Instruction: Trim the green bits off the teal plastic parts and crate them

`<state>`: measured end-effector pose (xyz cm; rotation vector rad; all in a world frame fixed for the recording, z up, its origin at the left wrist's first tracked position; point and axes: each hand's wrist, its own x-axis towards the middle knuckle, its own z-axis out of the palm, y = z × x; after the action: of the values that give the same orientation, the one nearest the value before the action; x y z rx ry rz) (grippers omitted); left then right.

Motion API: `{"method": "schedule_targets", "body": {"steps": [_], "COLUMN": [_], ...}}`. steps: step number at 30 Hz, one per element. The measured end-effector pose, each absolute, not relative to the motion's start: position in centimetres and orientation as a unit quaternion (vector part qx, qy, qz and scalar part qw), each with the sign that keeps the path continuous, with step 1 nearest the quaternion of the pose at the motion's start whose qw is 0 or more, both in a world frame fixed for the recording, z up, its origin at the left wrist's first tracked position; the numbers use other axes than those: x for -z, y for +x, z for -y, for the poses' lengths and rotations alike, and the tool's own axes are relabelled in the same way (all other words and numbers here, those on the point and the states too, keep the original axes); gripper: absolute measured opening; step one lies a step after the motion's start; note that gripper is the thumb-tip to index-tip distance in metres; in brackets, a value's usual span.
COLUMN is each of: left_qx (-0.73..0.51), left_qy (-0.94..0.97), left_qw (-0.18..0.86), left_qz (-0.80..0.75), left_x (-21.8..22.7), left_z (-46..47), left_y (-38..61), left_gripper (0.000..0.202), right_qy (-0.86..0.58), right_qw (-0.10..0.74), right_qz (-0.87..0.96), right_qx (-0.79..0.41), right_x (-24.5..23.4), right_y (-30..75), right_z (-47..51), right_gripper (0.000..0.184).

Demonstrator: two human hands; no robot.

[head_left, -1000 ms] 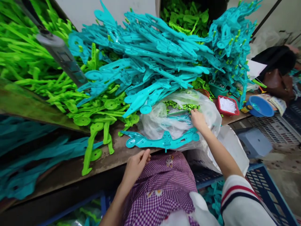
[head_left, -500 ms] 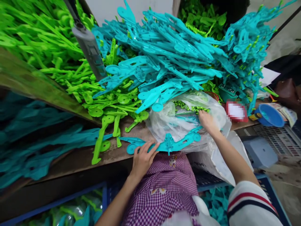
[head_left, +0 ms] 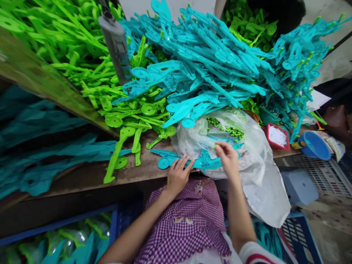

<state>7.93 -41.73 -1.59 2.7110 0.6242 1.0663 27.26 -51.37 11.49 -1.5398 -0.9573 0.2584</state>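
Note:
A flat teal plastic piece (head_left: pixel 202 161) with round ends lies along the front edge of the wooden bench (head_left: pixel 82 176). My left hand (head_left: pixel 178 175) rests on its left half, fingers spread flat on it. My right hand (head_left: pixel 227 156) hovers over its right half and pinches a small green plastic peg (head_left: pixel 215 146) between fingertips. Just behind lies a clear plastic bag (head_left: pixel 255 146) holding several small green pegs (head_left: pixel 233 131).
A big heap of teal plastic arms (head_left: pixel 209 62) and green ones (head_left: pixel 68 55) fills the bench behind. A red tray of white bits (head_left: pixel 277 136), a blue bowl (head_left: pixel 315 145) and blue crates (head_left: pixel 299 234) stand at the right. My purple checked apron (head_left: pixel 189 220) is below.
My right hand came out of the bag with a green peg and moved over the teal piece. My left hand rose from my lap onto the piece's left half.

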Motion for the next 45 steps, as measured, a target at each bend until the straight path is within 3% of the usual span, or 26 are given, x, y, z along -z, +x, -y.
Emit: {"method": "schedule_targets", "body": {"steps": [4, 11, 15, 19, 27, 40, 45], "left_qx": [-0.353, -0.359, -0.368, -0.391, -0.367, -0.355, -0.359], "left_qy": [0.908, 0.909, 0.904, 0.896, 0.909, 0.913, 0.911], "left_qw": [0.069, 0.024, 0.032, 0.038, -0.014, 0.005, -0.002], "left_qz": [-0.214, -0.21, -0.214, -0.207, -0.196, -0.201, -0.204], "left_x": [1.9, 1.8, 2.3, 3.8, 4.2, 3.2, 3.0], "left_z": [41.5, 41.5, 41.5, 41.2, 41.2, 41.4, 41.5], "left_y": [7.7, 7.8, 8.0, 8.2, 8.0, 7.8, 7.8], "left_gripper": [0.048, 0.039, 0.034, 0.026, 0.024, 0.024, 0.024], "right_qy": [-0.565, -0.472, -0.536, -0.573, -0.567, -0.531, -0.517], "right_qw": [0.669, 0.695, 0.633, 0.513, 0.269, 0.189, 0.197], "right_qz": [0.393, 0.457, 0.468, 0.583, 0.765, 0.821, 0.827], "right_qx": [-0.281, -0.294, -0.304, -0.262, -0.142, -0.091, -0.098], "right_x": [-10.8, -15.0, -11.4, -8.0, -7.5, -8.3, -8.4], "right_y": [21.3, 19.2, 19.2, 18.6, 18.3, 18.6, 18.4], "right_z": [47.0, 43.4, 44.6, 44.5, 40.6, 40.5, 40.4], "right_gripper": [0.029, 0.023, 0.022, 0.018, 0.021, 0.017, 0.02]}}
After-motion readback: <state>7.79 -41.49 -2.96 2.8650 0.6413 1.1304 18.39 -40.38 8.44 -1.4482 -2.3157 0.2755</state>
